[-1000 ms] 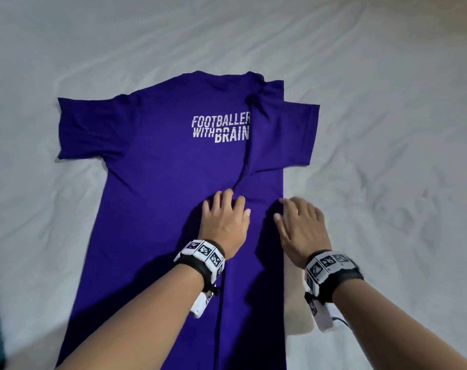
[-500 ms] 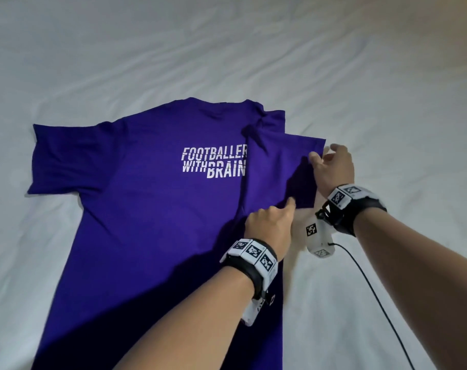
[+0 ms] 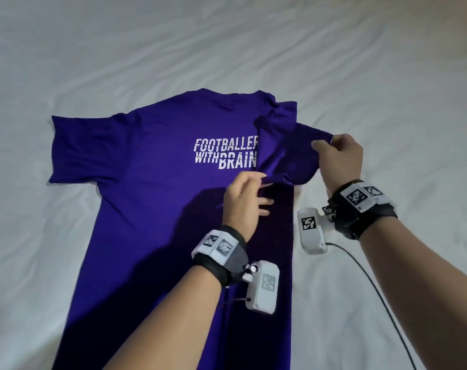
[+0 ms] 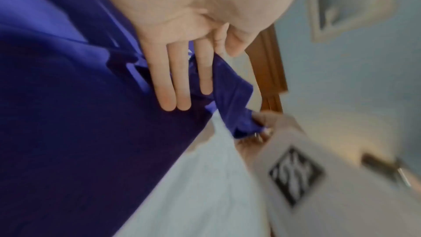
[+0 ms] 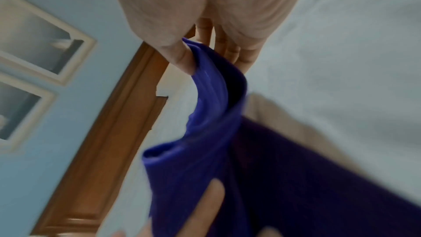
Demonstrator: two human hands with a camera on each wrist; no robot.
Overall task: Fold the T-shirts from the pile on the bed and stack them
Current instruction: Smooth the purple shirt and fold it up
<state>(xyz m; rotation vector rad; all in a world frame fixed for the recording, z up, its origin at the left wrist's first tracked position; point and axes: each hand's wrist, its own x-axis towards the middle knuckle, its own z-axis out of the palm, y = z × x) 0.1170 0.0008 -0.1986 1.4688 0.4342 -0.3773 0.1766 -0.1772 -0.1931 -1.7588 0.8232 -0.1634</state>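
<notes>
So the purple T-shirt [image 3: 152, 209] is flat on the white bed sheet [image 3: 387, 76], collar at 12 o'clock; my right hand [image 3: 341, 161] pinches the folded-in sleeve [image 3: 288, 156] hem at 3 o'clock, my left hand [image 3: 243, 201] nips its lower edge, other fingers straight; my worry: pull unevenly and the long side fold drags open, or the sleeve bunches under the print.
</notes>
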